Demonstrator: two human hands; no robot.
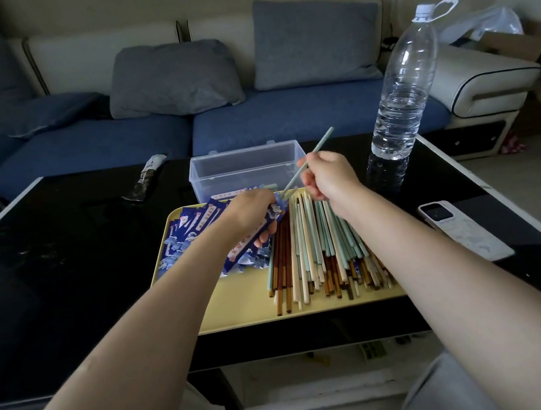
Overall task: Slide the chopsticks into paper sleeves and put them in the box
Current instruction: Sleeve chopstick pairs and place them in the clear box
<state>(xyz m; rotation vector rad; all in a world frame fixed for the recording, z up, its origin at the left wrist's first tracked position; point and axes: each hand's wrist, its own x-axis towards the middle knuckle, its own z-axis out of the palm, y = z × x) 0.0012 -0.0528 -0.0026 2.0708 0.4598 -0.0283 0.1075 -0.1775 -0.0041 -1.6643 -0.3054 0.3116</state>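
Note:
My left hand (250,211) grips a blue patterned paper sleeve (255,240) over the yellow tray (240,304). My right hand (326,175) pinches a pale green chopstick (321,141), and its lower tip sits at the sleeve's open mouth beside my left fingers. A pile of loose chopsticks (321,253) in brown, cream and green lies on the tray's right half. More blue sleeves (185,238) lie spread on its left half. A clear plastic box (245,169) stands open just behind the tray, with a sleeved pair lying inside.
A tall water bottle (400,95) stands on the black table (66,261) to the right of the box. A white phone (460,228) lies at the right. A dark packet (146,180) lies at the far left. A blue sofa with grey cushions is behind.

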